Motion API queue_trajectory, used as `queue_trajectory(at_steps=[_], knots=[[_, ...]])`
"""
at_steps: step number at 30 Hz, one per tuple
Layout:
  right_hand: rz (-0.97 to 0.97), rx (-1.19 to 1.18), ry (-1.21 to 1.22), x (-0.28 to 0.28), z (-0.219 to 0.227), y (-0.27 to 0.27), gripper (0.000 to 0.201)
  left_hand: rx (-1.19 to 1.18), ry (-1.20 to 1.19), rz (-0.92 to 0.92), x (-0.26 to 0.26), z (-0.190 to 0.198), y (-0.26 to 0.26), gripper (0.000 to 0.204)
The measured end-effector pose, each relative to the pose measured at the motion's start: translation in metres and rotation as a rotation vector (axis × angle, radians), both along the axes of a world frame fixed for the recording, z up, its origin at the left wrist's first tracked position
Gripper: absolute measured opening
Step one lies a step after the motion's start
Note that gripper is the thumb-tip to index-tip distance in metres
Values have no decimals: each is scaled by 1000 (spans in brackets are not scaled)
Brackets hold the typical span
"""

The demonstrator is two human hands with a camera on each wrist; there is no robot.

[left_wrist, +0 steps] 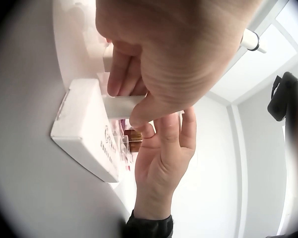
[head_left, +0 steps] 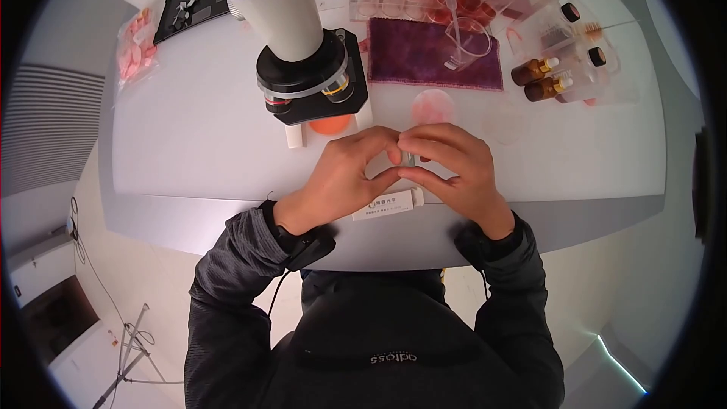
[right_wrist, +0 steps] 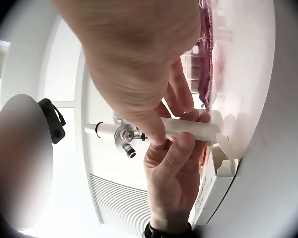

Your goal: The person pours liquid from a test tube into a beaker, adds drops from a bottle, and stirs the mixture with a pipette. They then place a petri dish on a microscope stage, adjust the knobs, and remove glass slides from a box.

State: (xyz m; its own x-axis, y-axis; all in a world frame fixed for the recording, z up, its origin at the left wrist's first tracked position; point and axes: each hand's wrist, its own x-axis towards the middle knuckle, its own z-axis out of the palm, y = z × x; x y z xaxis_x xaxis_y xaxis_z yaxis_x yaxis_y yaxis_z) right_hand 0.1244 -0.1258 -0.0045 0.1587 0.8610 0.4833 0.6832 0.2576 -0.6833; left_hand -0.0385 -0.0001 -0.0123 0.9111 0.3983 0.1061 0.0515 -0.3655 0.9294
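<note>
1. Head view: beyond the white printed cardboard box (head_left: 383, 207), the left hand (head_left: 344, 170) and right hand (head_left: 458, 170) pinch a pale, flat rectangular strip (head_left: 407, 159) between thumbs and fingers.
2. The strip lies between both hands, touching each.
3. Left of and beyond the box stands the white-and-black microscope (head_left: 291, 45); beyond it to the right, a round pink disc (head_left: 433, 107) rests on the white counter (head_left: 189, 144).

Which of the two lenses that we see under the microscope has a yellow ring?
The right lens, nearer the purple cloth; the left lens has a red ring.
</note>
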Motion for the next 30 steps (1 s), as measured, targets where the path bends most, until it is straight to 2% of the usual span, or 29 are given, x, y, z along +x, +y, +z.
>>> queue_trajectory(at_steps=[10,16,30], knots=[[20,2,-7,3,0,0,45,-12,22,14,-1,2,0,20],[-38,-4,53,1,2,0,40,67,-85,13,0,-2,0,20],[-24,-29,67,2,1,0,41,64,-83,-1,0,-3,2,19]])
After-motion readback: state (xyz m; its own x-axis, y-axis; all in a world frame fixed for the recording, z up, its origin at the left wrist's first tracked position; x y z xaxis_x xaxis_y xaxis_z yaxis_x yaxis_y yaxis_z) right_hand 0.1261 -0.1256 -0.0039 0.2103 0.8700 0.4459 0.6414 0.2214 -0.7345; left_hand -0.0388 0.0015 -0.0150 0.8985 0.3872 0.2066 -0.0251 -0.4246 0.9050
